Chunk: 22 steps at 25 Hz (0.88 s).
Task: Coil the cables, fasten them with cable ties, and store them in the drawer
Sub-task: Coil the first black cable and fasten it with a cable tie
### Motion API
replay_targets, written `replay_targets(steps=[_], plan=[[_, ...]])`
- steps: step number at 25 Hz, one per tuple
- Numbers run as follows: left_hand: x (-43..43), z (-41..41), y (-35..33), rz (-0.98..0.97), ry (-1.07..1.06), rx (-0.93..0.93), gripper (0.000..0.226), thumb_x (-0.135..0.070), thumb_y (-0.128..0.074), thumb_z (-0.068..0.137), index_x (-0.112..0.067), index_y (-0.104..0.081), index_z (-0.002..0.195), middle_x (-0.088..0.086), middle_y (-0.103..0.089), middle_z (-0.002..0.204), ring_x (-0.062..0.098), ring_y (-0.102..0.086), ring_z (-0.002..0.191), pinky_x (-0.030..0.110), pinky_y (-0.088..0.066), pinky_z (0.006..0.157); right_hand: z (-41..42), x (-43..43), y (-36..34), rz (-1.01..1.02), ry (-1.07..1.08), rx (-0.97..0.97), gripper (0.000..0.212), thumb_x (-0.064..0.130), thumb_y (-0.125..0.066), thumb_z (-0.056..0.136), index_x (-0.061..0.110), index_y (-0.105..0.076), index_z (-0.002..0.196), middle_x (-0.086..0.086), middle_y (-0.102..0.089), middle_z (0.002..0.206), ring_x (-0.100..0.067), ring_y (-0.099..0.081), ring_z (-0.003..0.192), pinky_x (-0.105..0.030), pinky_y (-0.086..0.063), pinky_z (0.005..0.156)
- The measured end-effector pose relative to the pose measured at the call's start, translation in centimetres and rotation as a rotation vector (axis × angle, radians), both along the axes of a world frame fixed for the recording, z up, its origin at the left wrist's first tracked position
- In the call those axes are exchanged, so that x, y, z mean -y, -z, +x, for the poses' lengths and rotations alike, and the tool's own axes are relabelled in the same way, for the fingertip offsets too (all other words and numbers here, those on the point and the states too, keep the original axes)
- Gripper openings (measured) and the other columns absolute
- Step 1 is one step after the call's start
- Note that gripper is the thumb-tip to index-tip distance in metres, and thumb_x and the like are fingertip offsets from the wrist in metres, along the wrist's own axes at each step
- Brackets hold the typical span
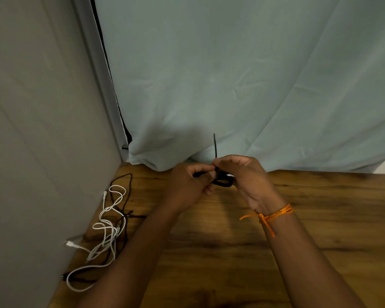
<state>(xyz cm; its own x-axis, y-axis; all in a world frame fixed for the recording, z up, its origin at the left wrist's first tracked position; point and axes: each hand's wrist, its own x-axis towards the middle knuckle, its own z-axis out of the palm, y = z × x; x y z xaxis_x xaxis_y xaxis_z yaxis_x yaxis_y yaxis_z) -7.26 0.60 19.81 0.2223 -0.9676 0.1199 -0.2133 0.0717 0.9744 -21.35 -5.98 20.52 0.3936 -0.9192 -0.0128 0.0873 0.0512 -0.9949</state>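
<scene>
A small coiled black cable is held above the wooden table between both hands. My left hand grips the coil's left side with curled fingers. My right hand pinches the coil where a black cable tie wraps it. The tie's free tail sticks straight up past my fingers. A tangle of loose white cables and black cables lies at the table's left edge. No drawer is in view.
A grey wall panel bounds the table on the left. A pale blue cloth hangs behind the table's far edge. An orange thread is tied round my right wrist.
</scene>
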Motion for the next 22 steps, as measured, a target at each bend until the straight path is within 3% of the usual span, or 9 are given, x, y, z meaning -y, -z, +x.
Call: replay_targets(steps=[4, 8, 12, 17, 22], plan=[[-0.1, -0.5, 0.3, 0.0, 0.045, 0.058, 0.02, -0.014, -0.058, 0.095, -0.009, -0.07, 0.11, 0.011, -0.071, 0.073, 0.006, -0.061, 0.054, 0.014, -0.05, 0.06, 0.0, 0.0, -0.3, -0.013, 0.119, 0.013, 0.013, 0.005, -0.069, 0.083, -0.008, -0.07, 0.085, -0.021, -0.067, 0.08, -0.028, -0.062, 0.074, -0.04, -0.05, 0.077], [-0.1, -1.0, 0.5, -0.012, 0.065, 0.128, 0.021, -0.019, -0.055, 0.097, -0.012, -0.072, 0.106, 0.012, -0.071, 0.072, 0.008, -0.06, 0.055, 0.015, -0.049, 0.061, 0.1, 0.9, -0.4, -0.021, 0.19, -0.022, 0.009, 0.01, -0.071, 0.081, 0.002, -0.074, 0.078, -0.015, -0.07, 0.079, -0.024, -0.061, 0.075, -0.039, -0.047, 0.076], [-0.4, -1.2, 0.5, 0.02, 0.038, 0.048, 0.027, -0.032, -0.056, 0.095, -0.014, -0.075, 0.09, 0.012, -0.071, 0.069, 0.012, -0.062, 0.055, 0.022, -0.051, 0.063, 0.3, 0.5, 0.1, 0.019, 0.153, -0.015, 0.012, 0.011, -0.071, 0.083, -0.001, -0.074, 0.083, -0.016, -0.069, 0.077, -0.029, -0.064, 0.072, -0.043, -0.054, 0.073], [-0.5, -1.2, 0.7, 0.064, 0.01, -0.065, 0.024, -0.026, -0.06, 0.094, -0.007, -0.074, 0.091, 0.016, -0.071, 0.074, 0.016, -0.064, 0.059, 0.021, -0.053, 0.061, 0.9, -0.4, 0.2, -0.026, 0.136, -0.034, 0.014, 0.009, -0.068, 0.086, -0.004, -0.072, 0.087, -0.013, -0.068, 0.07, -0.019, -0.062, 0.061, -0.025, -0.054, 0.059], [-0.7, -1.4, 1.0, 0.104, 0.006, -0.099, 0.018, -0.022, -0.064, 0.091, -0.009, -0.074, 0.086, 0.01, -0.072, 0.074, 0.013, -0.063, 0.059, 0.018, -0.052, 0.06, 1.1, -0.3, 0.6, -0.029, 0.211, -0.053, 0.012, 0.009, -0.067, 0.087, -0.001, -0.073, 0.082, -0.01, -0.068, 0.074, -0.018, -0.063, 0.07, -0.031, -0.052, 0.07]])
